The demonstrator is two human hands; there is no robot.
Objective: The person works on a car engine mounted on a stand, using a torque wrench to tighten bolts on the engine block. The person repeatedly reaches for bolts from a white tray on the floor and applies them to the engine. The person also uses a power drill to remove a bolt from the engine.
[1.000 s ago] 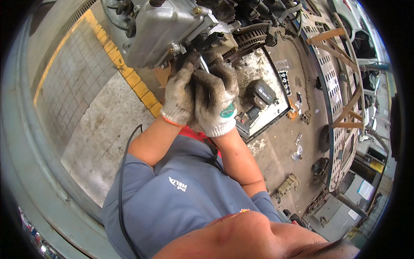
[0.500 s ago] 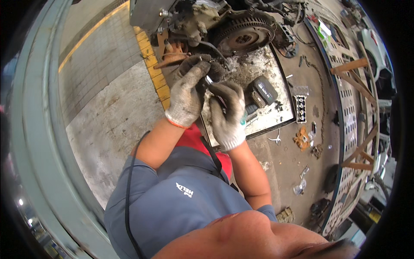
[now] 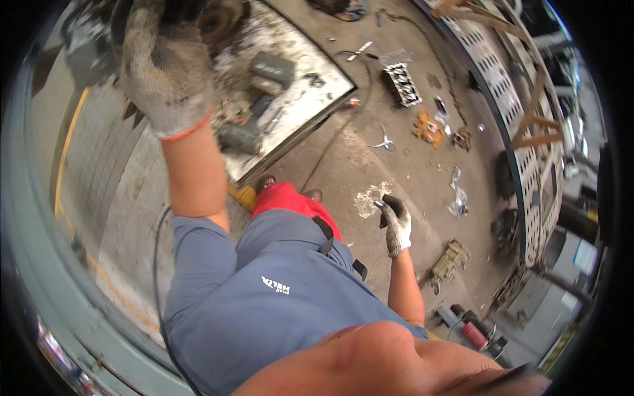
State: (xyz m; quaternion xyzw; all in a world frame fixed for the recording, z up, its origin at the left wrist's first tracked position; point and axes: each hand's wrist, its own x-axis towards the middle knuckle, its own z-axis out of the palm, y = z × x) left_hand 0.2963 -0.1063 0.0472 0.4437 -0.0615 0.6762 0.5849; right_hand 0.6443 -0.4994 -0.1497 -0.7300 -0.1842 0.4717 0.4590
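Note:
My left hand (image 3: 168,79), in a dirty white work glove with dark fingers, reaches up to the dark engine parts (image 3: 221,23) at the far left. Its fingertips blur into the dark parts at the picture's edge, so what they hold cannot be made out. Out to the right, over the floor, my right hand (image 3: 397,228) wears the same kind of glove. Thumb and fingers pinch a small shiny metal piece (image 3: 378,204). A cordless power tool (image 3: 263,99) with a black battery lies on the grimy white bench top (image 3: 307,92), right of my left forearm.
On the floor to the right lie a metal engine part with a row of holes (image 3: 403,86), a three-armed white tool (image 3: 383,140), an orange-brown rag (image 3: 429,129) and plastic bags (image 3: 457,203). A long perforated metal frame (image 3: 485,69) runs along the right. A grey-green post (image 3: 39,264) stands left.
My hands, together in front of the engine before, are now apart. The left has gone up and left to the engine; the right has come back right over the floor. The view has turned right.

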